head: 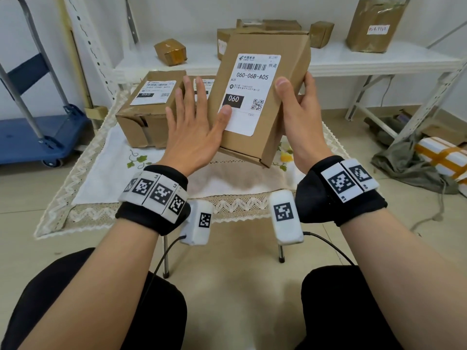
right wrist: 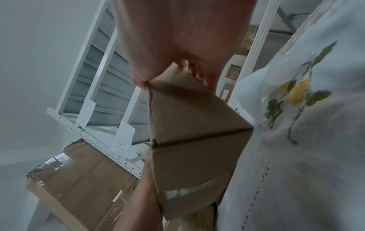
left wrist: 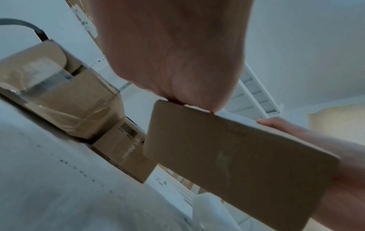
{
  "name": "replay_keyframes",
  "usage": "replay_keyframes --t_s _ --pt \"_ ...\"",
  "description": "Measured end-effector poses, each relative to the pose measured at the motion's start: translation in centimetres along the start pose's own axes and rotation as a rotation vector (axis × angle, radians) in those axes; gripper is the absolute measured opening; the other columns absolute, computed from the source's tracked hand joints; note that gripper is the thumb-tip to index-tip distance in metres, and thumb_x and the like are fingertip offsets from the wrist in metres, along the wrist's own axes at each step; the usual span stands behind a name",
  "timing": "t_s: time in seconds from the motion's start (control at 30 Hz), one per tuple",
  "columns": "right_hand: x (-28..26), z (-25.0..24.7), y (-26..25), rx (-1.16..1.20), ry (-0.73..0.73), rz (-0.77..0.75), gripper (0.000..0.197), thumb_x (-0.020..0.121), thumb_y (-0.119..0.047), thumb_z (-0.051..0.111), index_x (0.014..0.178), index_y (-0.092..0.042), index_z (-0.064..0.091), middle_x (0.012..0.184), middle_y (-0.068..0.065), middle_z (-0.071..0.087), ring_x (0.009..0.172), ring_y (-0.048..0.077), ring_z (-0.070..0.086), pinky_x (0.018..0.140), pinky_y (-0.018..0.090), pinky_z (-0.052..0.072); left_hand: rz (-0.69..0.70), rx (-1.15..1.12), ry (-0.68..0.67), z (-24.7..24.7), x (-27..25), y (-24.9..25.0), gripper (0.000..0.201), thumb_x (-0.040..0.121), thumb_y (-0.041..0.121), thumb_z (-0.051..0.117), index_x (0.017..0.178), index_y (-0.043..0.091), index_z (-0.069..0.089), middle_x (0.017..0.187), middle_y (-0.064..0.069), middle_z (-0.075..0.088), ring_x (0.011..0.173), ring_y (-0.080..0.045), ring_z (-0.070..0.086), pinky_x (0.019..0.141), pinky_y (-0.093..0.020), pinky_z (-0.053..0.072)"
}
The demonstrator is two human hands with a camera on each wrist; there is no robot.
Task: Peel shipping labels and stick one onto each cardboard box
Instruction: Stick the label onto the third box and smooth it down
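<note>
right hand [head: 298, 114] grips cardboard box [head: 283, 59] | matte paper label [head: 249, 94] (rectangular)

Brown cardboard box [head: 262, 97] tilted, held aloft; white label [head: 249, 93] stuck on.

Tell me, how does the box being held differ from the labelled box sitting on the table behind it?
The held box is slim, tilted in the air, gripped by the right hand; the left hand presses its label. The table box is bulkier and rests flat, untouched. Both are brown cardboard with white labels.
</note>
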State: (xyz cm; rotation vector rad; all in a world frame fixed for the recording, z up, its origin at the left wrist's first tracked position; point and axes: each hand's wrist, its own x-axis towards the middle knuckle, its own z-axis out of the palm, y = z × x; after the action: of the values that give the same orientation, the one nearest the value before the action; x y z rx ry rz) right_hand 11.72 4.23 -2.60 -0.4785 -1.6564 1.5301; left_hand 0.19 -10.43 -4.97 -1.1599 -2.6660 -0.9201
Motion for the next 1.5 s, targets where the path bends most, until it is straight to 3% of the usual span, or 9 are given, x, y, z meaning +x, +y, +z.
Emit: replay_keyframes --t_s 0.17,0.23,0.33,0.57,0.73,0.87,1.17,1.4,1.5 --pt "-0.1 -0.3 -0.5 0.042 -0.014 0.03 0.057 0.104 -0.04 0.05 0.155 -0.02 0.032 0.135 0.0 0.065 0.112 0.008 0.068 0.101 0.045 0.055 -0.089 -0.357 -0.029 -2.3 0.1 0.3 0.075 0.102 0.069 0.015 0.164 0.03 0.006 0.173 0.005 0.006 0.159 -0.017 0.006 0.128 -0.052 0.007" --pt "0.0 -0.2 -0.6 0.062 -0.038 0.041 0.057 0.107 -0.038 0.046 0.158 -0.021 0.028 0.138 -0.002 0.063 0.113 0.006 0.067 0.103 0.043 0.054 -0.192 -0.601 -0.047 -3.3 -0.4 1.4 0.052 0.103 0.067 0.017 0.14 0.046 0.048 0.149 0.014 0.053 0.138 -0.005 0.048 0.117 -0.039 0.037" --pt "0.1 0.3 -0.3 0.043 -0.091 0.043 0.069 0.101 -0.049 0.046 0.16 -0.021 0.023 0.143 -0.001 0.059 0.124 0.013 0.062 0.109 0.046 0.049 -0.277 -0.776 -0.162 -4.0 -0.8 2.2 0.04 0.107 0.059 0.026 0.106 0.046 0.064 0.108 0.026 0.074 0.103 0.005 0.069 0.099 -0.026 0.049" --pt "-0.3 0.4 -0.6 -0.301 -0.005 -0.28 0.069 0.107 -0.036 0.043 0.163 -0.016 0.007 0.164 0.007 0.008 0.148 0.013 0.026 0.117 0.017 0.029 -0.257 -0.838 -0.16 -3.0 -0.4 2.3 0.044 0.099 0.067 0.042 0.122 0.036 0.063 0.109 0.015 0.077 0.102 -0.005 0.074 0.097 -0.034 0.057" --pt "-0.6 1.2 -1.1 -0.72 0.14 -0.554 0.072 0.106 -0.046 0.04 0.162 -0.009 0.012 0.169 0.02 -0.003 0.157 0.034 0.0 0.124 0.06 0.003 -0.245 -0.818 -0.16 -2.1 -0.1 2.3 0.087 0.076 0.083 0.054 0.143 0.028 0.05 0.124 0.011 0.073 0.11 -0.01 0.071 0.101 -0.04 0.054" --pt "-0.9 1.1 -0.3 -0.905 0.092 -0.534 0.076 0.104 -0.056 0.032 0.163 -0.014 0.007 0.17 0.018 -0.005 0.156 0.036 -0.007 0.124 0.06 -0.003 -0.238 -0.838 -0.079 -2.0 0.1 3.0 0.067 0.095 0.067 0.053 0.141 0.019 0.045 0.119 0.01 0.07 0.103 -0.003 0.072 0.092 -0.03 0.059" --pt "-1.9 2.3 1.5 -1.002 -0.145 -0.456 0.081 0.102 -0.064 0.024 0.163 -0.02 -0.005 0.17 0.007 -0.015 0.156 0.029 -0.017 0.124 0.056 -0.006 -0.309 -0.963 0.065 -3.2 0.8 1.2 0.081 0.085 0.071 0.053 0.143 0.016 0.05 0.122 0.003 0.074 0.106 -0.011 0.074 0.089 -0.034 0.062" --pt "-1.5 2.3 1.0 -0.866 -0.065 -0.405 0.081 0.103 -0.063 0.028 0.163 -0.02 -0.006 0.17 0.006 -0.017 0.156 0.028 -0.018 0.124 0.055 -0.01 -0.354 -0.862 0.115 -3.6 0.2 2.5 0.06 0.099 0.065 0.046 0.138 0.02 0.041 0.119 0.014 0.067 0.104 0.0 0.067 0.078 -0.02 0.053" --pt "-1.9 3.0 0.6 -0.871 -0.049 -0.47 0.081 0.103 -0.061 0.03 0.163 -0.018 -0.003 0.17 0.009 -0.014 0.156 0.029 -0.015 0.124 0.056 -0.008 -0.328 -0.854 0.108 -3.0 0.1 3.0 0.069 0.099 0.064 0.048 0.146 0.015 0.035 0.13 0.011 0.062 0.115 -0.003 0.063 0.094 -0.025 0.053"
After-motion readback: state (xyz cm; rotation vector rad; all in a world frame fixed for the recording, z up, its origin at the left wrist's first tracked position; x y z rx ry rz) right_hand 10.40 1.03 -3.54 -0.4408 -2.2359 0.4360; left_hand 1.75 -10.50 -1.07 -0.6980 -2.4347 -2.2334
